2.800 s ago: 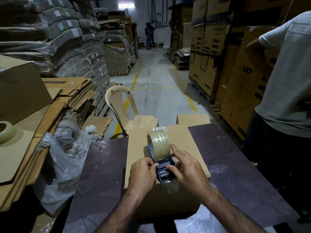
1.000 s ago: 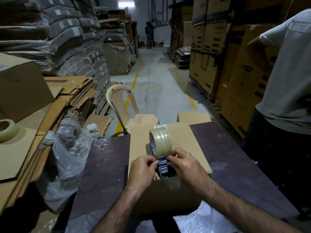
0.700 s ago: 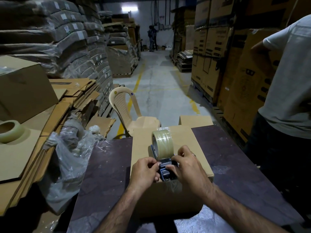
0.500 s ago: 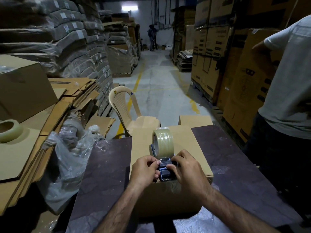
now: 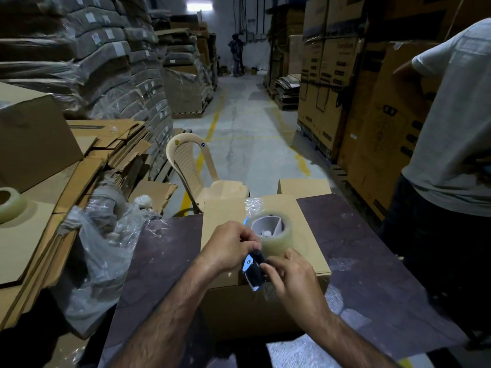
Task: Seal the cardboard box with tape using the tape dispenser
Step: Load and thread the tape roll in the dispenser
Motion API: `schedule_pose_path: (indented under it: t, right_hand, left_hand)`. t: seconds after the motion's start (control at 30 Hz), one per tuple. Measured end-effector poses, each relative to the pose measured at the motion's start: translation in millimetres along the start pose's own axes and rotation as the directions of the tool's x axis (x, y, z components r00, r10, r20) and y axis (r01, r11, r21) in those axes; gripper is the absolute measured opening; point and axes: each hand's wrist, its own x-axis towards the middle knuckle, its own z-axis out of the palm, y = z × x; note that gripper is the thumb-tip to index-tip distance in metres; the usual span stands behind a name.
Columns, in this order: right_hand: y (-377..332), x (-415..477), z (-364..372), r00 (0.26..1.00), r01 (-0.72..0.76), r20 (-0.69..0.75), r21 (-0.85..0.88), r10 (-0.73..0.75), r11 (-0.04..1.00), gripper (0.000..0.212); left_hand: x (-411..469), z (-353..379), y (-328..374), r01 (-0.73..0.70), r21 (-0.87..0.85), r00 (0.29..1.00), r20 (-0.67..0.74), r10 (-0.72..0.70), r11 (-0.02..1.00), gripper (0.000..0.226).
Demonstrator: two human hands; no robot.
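box: plain brown cardboard box [image 5: 225, 216], flaps shut, sits on the dark tabletop [image 5: 372, 248], centre of scene, its near face at the tabletop's near edge
box tape: crinkled bit of clear tape [image 5: 253, 204] at the far edge of the box top
dispenser: tape dispenser [image 5: 253, 272], dark blue-black body with a shiny metal piece, tilted, held over the near right part of the box top; can't tell if it touches the box
roll: clear tape roll [image 5: 276, 243] mounted on the dispenser, turned so its grey core faces up at the camera
left hand: left hand [image 5: 225, 248] comes in from the near left, grip closed on the dispenser's upper end, just beside the roll
right hand: right hand [image 5: 289, 272] from the near right, fingers [image 5: 268, 266] pinch the dark body, grip closed on the dispenser
left side: crumpled clear plastic bag [image 5: 106, 248] at the tabletop's left edge; flat cardboard sheets [image 5: 26, 235] with a spare tape roll [image 5: 9, 205] lying on them
far: beige plastic chair [image 5: 191, 160] just beyond the box, warehouse aisle with a yellow floor line behind it
right side: bystander in a grey t-shirt [image 5: 457, 115] stands by the tabletop, facing stacked cartons
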Motion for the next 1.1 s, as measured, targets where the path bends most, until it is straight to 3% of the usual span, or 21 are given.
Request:
schedule_pose_path:
  t: [0.1, 0.2, 0.33, 0.43, 0.53, 0.6, 0.63, 0.73, 0.83, 1.1]
  right_hand:
    - [-1.1, 0.4, -10.1, 0.996, 0.040, -0.074, -0.034, -0.042, 0.999, 0.013]
    - [-4.9, 8.1, -18.5, 0.982, 0.182, -0.027, -0.124, -0.187, 0.975, 0.020]
    - [1.6, 23.2, -21.2, 0.964, 0.265, 0.046, -0.202, -0.262, 0.943, 0.015]
    - [3.1, 31.2, -23.2, 0.947, 0.321, 0.101, -0.282, -0.305, 0.904, 0.019]
    - [4.2, 39.6, -25.8, 0.922, 0.386, 0.143, -0.320, -0.359, 0.865, 0.020]
    - [5.4, 45.1, -27.1, 0.896, 0.443, 0.181, -0.323, -0.405, 0.836, 0.017]
    - [5.9, 47.8, -27.9, 0.882, 0.470, 0.206, -0.312, -0.424, 0.826, 0.020]
    - [5.7, 56.0, -29.9, 0.842, 0.525, 0.294, -0.250, -0.453, 0.814, 0.029]
    - [5.7, 62.9, -29.9, 0.811, 0.546, 0.358, -0.181, -0.462, 0.818, 0.019]
    - [3.0, 67.3, -22.7, 0.832, 0.384, 0.406, 0.067, -0.377, 0.921, 0.017]
  left_hand:
    - [-2.4, -1.3, 8.6, -0.097, 0.178, 0.995, 0.036, 0.092, 0.979, 0.013]
    - [-4.5, -2.9, 11.9, -0.152, 0.223, 0.988, 0.038, 0.147, 0.963, 0.012]
    - [-11.9, -3.5, 6.3, -0.163, 0.191, 0.985, -0.028, 0.171, 0.968, 0.014]
    - [-24.9, 4.4, -9.7, -0.158, 0.052, 0.975, -0.150, 0.164, 0.986, 0.006]
    - [-45.3, 19.4, -26.7, -0.112, -0.101, 0.987, -0.130, 0.098, 0.989, 0.046]
    - [-51.6, 31.9, -34.0, -0.043, -0.049, 0.988, -0.151, 0.035, 0.998, 0.077]
    - [-51.7, 37.9, -36.4, -0.017, -0.022, 0.978, -0.208, 0.012, 1.000, 0.083]
    - [-51.6, 49.3, -35.0, -0.034, 0.056, 0.941, -0.334, 0.050, 0.998, 0.060]
    - [-54.3, 54.6, -33.5, -0.083, 0.104, 0.926, -0.360, 0.115, 0.991, 0.042]
    - [-53.8, 53.8, -40.8, -0.086, 0.175, 0.900, -0.409, 0.152, 0.981, 0.039]
